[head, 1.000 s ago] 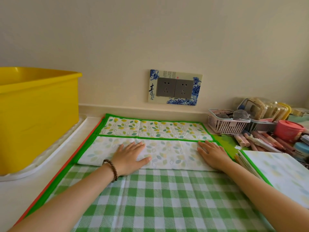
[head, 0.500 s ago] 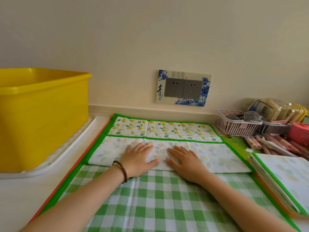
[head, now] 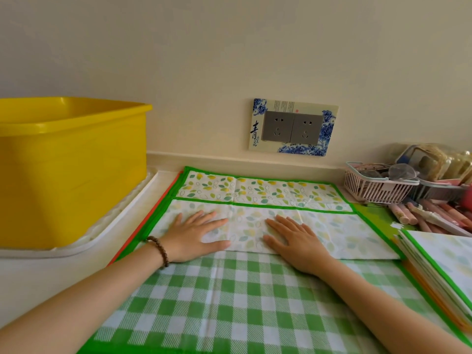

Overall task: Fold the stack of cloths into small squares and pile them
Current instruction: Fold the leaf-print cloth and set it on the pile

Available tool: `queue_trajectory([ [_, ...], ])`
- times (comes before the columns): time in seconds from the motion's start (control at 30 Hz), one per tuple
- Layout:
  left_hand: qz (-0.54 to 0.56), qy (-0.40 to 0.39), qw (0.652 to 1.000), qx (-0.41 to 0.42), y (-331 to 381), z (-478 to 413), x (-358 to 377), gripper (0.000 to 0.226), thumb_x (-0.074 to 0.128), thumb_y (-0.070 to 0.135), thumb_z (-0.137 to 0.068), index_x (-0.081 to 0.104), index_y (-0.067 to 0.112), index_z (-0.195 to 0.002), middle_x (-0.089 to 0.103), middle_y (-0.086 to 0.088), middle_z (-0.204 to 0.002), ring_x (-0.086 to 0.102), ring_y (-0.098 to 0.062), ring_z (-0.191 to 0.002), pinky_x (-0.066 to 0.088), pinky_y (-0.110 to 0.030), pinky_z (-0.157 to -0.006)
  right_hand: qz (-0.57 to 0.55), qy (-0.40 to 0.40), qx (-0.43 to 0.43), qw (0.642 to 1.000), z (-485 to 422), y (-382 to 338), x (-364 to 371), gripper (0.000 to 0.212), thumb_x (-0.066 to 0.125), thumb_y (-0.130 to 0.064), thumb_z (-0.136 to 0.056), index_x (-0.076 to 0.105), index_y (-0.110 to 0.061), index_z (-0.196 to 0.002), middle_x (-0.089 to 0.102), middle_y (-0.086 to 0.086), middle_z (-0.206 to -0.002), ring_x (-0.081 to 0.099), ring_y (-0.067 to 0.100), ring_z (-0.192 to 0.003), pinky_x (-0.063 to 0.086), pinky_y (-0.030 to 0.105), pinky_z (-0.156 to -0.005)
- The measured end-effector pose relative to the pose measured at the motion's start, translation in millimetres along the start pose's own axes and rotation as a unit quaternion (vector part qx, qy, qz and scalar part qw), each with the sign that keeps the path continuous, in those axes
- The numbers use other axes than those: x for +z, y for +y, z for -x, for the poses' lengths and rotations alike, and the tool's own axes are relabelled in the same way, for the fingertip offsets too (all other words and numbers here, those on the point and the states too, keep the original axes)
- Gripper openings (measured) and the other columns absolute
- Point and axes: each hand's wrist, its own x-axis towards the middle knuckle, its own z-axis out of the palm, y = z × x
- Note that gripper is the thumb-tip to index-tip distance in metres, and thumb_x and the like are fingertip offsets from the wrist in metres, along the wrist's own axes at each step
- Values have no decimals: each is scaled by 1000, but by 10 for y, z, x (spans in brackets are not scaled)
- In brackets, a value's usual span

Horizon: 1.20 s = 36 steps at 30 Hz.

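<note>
On the counter's green-checked cloth (head: 229,302), the green-bordered leaf-print cloth (head: 255,192) lies once folded lengthwise; left hand (head: 194,236) and right hand (head: 293,241) press it flat, fingers straight; further folds evidently needed; a pile of folded cloths (head: 444,259) waits alongside.

Leaf-print cloth (head: 258,192), green-edged; green-checked cloth (head: 229,302); yellow tub (head: 71,169).

Both the left hand (head: 195,235) and right hand (head: 296,242) are pressing flat on the leaf-print cloth (head: 344,231), right of the yellow tub (head: 69,169).
</note>
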Motion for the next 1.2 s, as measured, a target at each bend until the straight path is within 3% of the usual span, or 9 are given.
queue_trajectory([
  [0.13, 1, -1, 1000, -30, -224, 172, -63, 85, 13, 91, -64, 3, 57, -141, -8, 18, -156, -14, -8, -143, -11, -46, -115, -1, 0, -1, 1000, 4, 1, -4, 62, 22, -65, -91, 13, -41, -147, 7, -13, -158, 2, 6, -145, -1, 33, -118],
  [0.3, 28, 1, 999, -27, -272, 218, -91, 101, 7, 99, -48, 5, 57, -141, -6, 16, -157, -13, -10, -144, -11, -45, -115, -8, 0, -3, 1000, -1, -5, -19, 61, 25, -64, -92, 16, -41, -147, 9, -13, -157, 4, 7, -145, 0, 33, -118],
  [0.4, 47, -23, 998, -39, -176, 233, -186, 104, 20, 97, -53, 10, 49, -145, -3, 14, -157, -9, -13, -145, -6, -44, -117, -90, 1, 4, 996, -18, 24, -106, 53, 40, -55, -92, 34, -36, -142, 22, -10, -155, 22, 12, -142, 13, 34, -118],
  [0.5, 62, -1, 998, -8, -4, 240, -236, 90, 43, 81, -68, 22, 42, -146, 8, 16, -156, 6, -8, -144, 8, -33, -117, -191, 11, 11, 981, 71, 75, -253, 38, 51, -42, -92, 50, -34, -130, 39, -9, -147, 40, 13, -131, 29, 27, -107],
  [0.63, 85, 38, 993, 68, 212, 199, -198, 59, 58, 64, -77, 46, 44, -131, 33, 21, -143, 30, 0, -133, 25, -22, -110, -147, 17, -40, 988, 267, 153, -345, 34, 51, -43, -92, 54, -37, -125, 42, -16, -141, 42, 6, -128, 30, 20, -103],
  [0.73, 63, 59, 992, 95, 296, 187, -192, 39, 58, 57, -82, 57, 42, -119, 47, 21, -129, 43, 2, -118, 36, -25, -105, -117, -3, -63, 991, 378, 205, -351, 33, 49, -45, -92, 55, -39, -123, 40, -22, -139, 40, 0, -127, 29, 19, -104],
  [0.9, -22, 79, 992, 97, 342, 222, -227, 38, 52, 49, -90, 59, 33, -124, 57, 16, -129, 52, -3, -117, 39, -20, -99, -121, -21, -73, 990, 480, 270, -346, 29, 51, -41, -92, 58, -39, -120, 48, -23, -134, 45, -2, -122, 33, 24, -109],
  [1.0, -49, 75, 991, 101, 363, 238, -219, 36, 48, 39, -94, 58, 28, -127, 60, 13, -126, 56, -5, -112, 43, -22, -96, -110, -28, -73, 991, 509, 260, -340, 32, 50, -41, -93, 55, -38, -125, 45, -24, -136, 44, -1, -124, 32, 19, -106],
  [1.2, 36, 87, 993, 67, 323, 230, -255, 31, 46, 31, -97, 62, 25, -122, 65, 9, -119, 60, -7, -104, 46, -23, -92, -53, 5, -70, 996, 543, 239, -400, 33, 54, -32, -93, 57, -32, -126, 53, -15, -133, 50, 6, -122, 36, 21, -104],
])
